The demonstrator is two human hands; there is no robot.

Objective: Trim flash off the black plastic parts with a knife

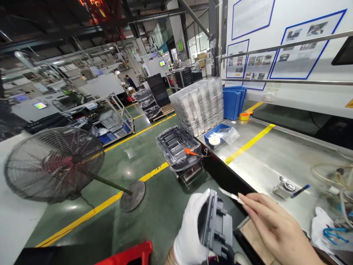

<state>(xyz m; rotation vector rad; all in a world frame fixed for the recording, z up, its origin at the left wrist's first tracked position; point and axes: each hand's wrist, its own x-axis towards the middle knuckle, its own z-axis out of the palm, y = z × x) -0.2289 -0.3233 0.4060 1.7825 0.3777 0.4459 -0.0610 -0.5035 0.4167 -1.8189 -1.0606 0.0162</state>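
The gloved left hand [190,228] holds a grey plastic part [220,224] over the floor [154,224] beside the bench [261,158], its fingers curled around the part's outer side so that the ribbed inner face, with its small raised features, turns toward the right. The bare right hand [278,221] pinches a thin, pale blade-like tool [228,193] between thumb and fingers [257,206], near the tool's rear end, its pointed tip directed at the upper end of the part. In this view the tip lies just beside the part's top edge; whether it touches cannot be told. The step in hand looks like edge work on the part, perhaps trimming or scraping, with the tool being lined up rather than plainly cutting. The next move would seem to call for a firm left hold, the tip set lightly against the chosen edge, and a short controlled stroke that keeps clear of the gloved fingers. On the bench, to the right of the work, stand a metal dispenser [285,187] and, just beside it, a blue pen [300,191], with a white cloth [321,224] nearer the person.
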